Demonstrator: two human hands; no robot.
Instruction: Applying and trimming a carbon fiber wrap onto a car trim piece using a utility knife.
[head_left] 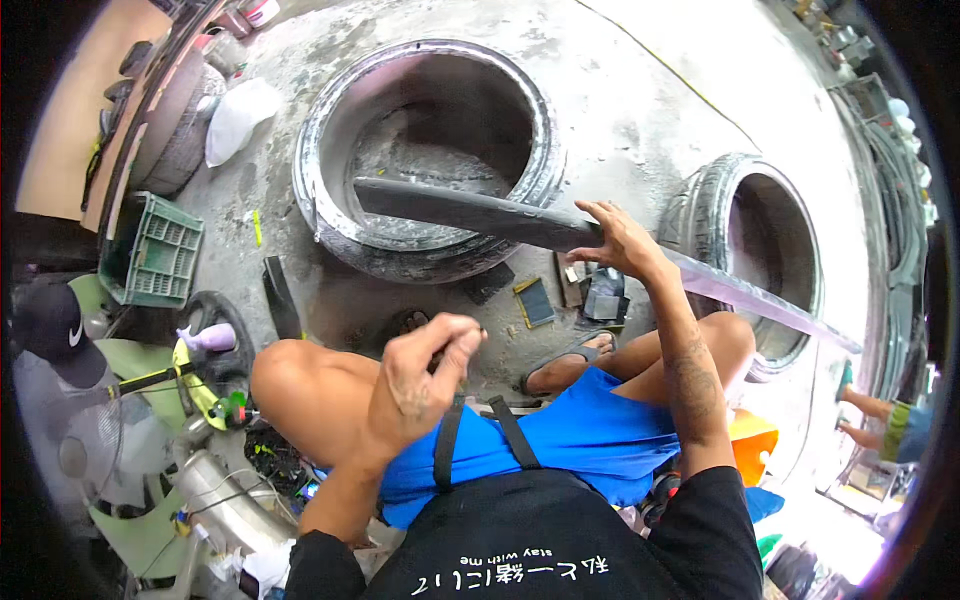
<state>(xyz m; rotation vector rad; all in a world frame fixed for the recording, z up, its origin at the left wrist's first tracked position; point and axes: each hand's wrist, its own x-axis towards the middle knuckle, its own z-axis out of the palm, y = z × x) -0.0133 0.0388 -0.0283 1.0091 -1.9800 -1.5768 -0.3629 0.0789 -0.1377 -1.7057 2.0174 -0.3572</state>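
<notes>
A long, flat dark strip lies across two upturned tyres, its right part paler and shiny. My right hand spans the strip near its middle, with the thumb at the near edge and the fingers over the far one. Closer to my body, my left hand is raised above my lap, apart from the strip. Its fingers are curled in with the thumb pressed against them. A tiny dark spot shows at the fingertips, too small to name. The large tyre under the strip's left end is grey with dust.
The second tyre stands at the right. Between my feet and the tyres lie a dark sanding pad and a small dark box. A green crate, a purple spray bottle and a fan are at my left.
</notes>
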